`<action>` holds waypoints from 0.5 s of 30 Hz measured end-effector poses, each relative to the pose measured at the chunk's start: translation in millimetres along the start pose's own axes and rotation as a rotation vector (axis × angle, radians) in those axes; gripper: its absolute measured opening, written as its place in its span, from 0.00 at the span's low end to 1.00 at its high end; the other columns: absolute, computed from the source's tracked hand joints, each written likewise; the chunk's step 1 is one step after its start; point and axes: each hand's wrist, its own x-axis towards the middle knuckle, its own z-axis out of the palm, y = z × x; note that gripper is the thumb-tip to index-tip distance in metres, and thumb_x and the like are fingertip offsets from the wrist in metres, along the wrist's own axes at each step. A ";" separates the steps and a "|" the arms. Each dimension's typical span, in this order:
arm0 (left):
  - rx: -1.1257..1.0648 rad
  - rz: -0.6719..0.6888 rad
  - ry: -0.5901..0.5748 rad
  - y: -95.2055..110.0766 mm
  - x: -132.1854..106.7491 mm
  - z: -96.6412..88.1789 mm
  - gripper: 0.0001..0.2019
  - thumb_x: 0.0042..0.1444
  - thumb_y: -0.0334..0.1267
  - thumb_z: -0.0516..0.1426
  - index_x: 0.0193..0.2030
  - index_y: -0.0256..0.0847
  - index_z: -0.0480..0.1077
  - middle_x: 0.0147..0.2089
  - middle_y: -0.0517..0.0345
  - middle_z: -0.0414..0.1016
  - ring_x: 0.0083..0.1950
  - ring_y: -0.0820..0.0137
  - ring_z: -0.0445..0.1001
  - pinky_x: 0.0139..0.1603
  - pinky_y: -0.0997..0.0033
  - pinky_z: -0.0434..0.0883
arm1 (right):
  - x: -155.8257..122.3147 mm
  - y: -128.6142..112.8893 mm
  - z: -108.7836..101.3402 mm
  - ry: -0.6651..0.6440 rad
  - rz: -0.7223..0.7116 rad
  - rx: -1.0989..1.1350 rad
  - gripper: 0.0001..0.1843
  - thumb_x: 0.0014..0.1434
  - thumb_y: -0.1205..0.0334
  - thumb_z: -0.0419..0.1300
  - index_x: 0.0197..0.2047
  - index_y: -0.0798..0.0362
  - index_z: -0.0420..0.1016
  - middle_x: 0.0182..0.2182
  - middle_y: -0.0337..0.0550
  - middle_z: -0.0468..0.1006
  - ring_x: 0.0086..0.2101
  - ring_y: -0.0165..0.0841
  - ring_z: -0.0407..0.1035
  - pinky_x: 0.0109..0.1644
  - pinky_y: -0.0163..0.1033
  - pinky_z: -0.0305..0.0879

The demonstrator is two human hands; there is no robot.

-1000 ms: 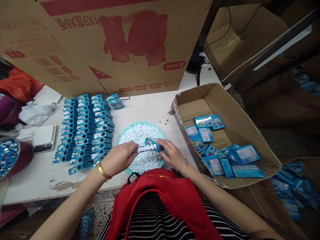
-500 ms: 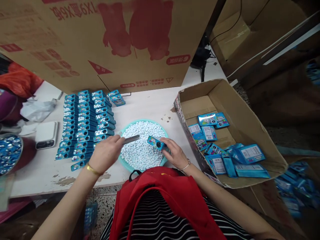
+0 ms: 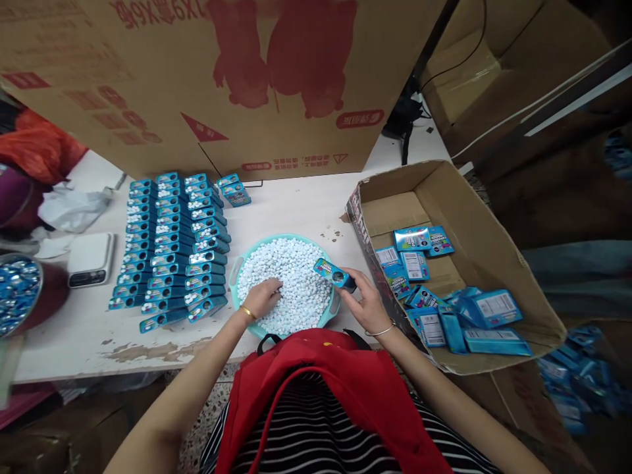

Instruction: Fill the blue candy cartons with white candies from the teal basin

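Over the round teal plastic basin (image 3: 236, 280) of small white pellets (image 3: 296, 276), my right hand (image 3: 365, 304) pinches a small blue cardboard box (image 3: 332, 272). My left hand (image 3: 264, 297) rests among them, its grip hidden. Best I hold the box level above the rim.

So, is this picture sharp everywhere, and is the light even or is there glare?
Head view: sharp in the middle, where the left hand touches the white pellets and the right hand holds a small blue box; blurred at the lower right, over the blue packs; the lens bends the edge of the big carton; soft even light on the table, no glare.
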 end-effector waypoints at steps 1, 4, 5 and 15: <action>-0.039 0.005 0.009 -1.9 -4.1 -0.8 0.12 0.60 0.35 0.50 0.49 0.39 0.65 0.45 0.51 0.73 0.45 0.68 0.72 0.47 0.67 0.69 | -0.8 0.8 -0.3 0.001 0.007 0.001 0.20 0.60 0.64 0.54 0.56 0.51 0.64 0.48 0.50 0.72 0.49 0.39 0.68 0.54 0.47 0.66; -0.147 0.022 0.044 -3.3 -16.5 -6.7 0.13 0.61 0.39 0.50 0.50 0.38 0.65 0.45 0.52 0.73 0.43 0.70 0.72 0.45 0.70 0.69 | -2.3 2.6 -1.4 0.002 0.014 -0.005 0.20 0.60 0.64 0.54 0.55 0.51 0.65 0.48 0.50 0.73 0.49 0.40 0.68 0.54 0.48 0.66; -0.198 0.027 0.063 -1.8 -20.3 -10.3 0.13 0.61 0.39 0.49 0.50 0.38 0.65 0.45 0.52 0.73 0.44 0.70 0.71 0.46 0.70 0.69 | -2.4 2.9 -1.9 0.006 0.012 -0.009 0.20 0.60 0.64 0.54 0.56 0.51 0.65 0.49 0.50 0.73 0.49 0.40 0.68 0.54 0.48 0.66; -0.186 0.170 0.109 48.9 -42.0 -100.5 0.13 0.63 0.41 0.49 0.51 0.40 0.65 0.42 0.54 0.72 0.41 0.71 0.71 0.43 0.71 0.68 | 1.2 -1.3 9.2 -0.068 -0.147 -0.079 0.23 0.59 0.69 0.53 0.59 0.51 0.62 0.52 0.51 0.71 0.54 0.39 0.65 0.59 0.51 0.65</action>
